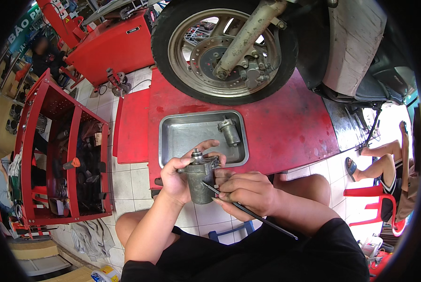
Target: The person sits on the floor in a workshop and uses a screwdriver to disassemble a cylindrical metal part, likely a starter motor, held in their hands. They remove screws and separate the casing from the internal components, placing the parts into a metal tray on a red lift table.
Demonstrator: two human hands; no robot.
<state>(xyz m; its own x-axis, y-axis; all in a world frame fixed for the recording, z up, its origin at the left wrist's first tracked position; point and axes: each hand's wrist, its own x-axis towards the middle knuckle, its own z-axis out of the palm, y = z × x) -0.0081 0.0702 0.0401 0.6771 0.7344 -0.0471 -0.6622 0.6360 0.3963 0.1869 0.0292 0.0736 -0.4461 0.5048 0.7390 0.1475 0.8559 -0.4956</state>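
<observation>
I had the grey metal cylinder (pixel 202 187) nearly upright in the left hand (pixel 175 177), its short shaft pointing upward. That hand grasped it firmly, thumb at the left of its flanged top and fingers curled behind. My right hand (pixel 251 192), just beside it, was closed around a thin dark rod (pixel 262 220); the rod's tip was at the cylinder's side, though from my remote view I couldn't tell whether it touched.

Just beyond the left hand I saw a shallow metal tray (pixel 184 129), with a smaller metal cylinder (pixel 230 133) lying in its right part. The tray sat on a red desk (pixel 292 129) reaching ahead of both hands. Farther beyond them stood a motorcycle's front wheel (pixel 164 51), with a disc and caliper.

Well off to the left hand's left I had a red tool cart (pixel 72 136), an orange-handled tool (pixel 72 163) at its side. Well apart from the right hand, on its right, were another person's legs (pixel 385 164) near a red plastic chair (pixel 372 206).
</observation>
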